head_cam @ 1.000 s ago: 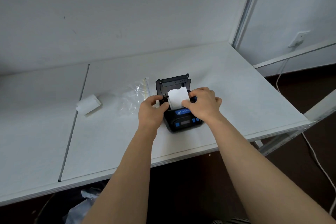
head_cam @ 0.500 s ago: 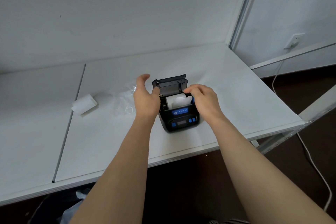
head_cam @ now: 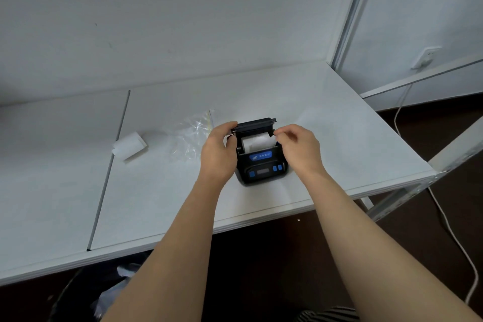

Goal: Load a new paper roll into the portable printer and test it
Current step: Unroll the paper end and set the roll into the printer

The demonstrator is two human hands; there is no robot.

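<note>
A small black portable printer with blue buttons stands near the front of the white table. Its lid is tilted partly down over the paper bay. A white paper roll lies in the bay. My left hand grips the lid's left end, fingers curled over its top edge. My right hand is at the lid's right end with its fingers curled; what they hold is hidden.
A second white paper roll lies on the table to the left, by a seam between panels. A crumpled clear plastic wrapper lies just left of the printer. A white cable hangs past the table's right edge.
The loose paper strip that stood up from the roll has been laid down. My left hand moved from the printer's side up to the lid, and the lid has tipped forward.
</note>
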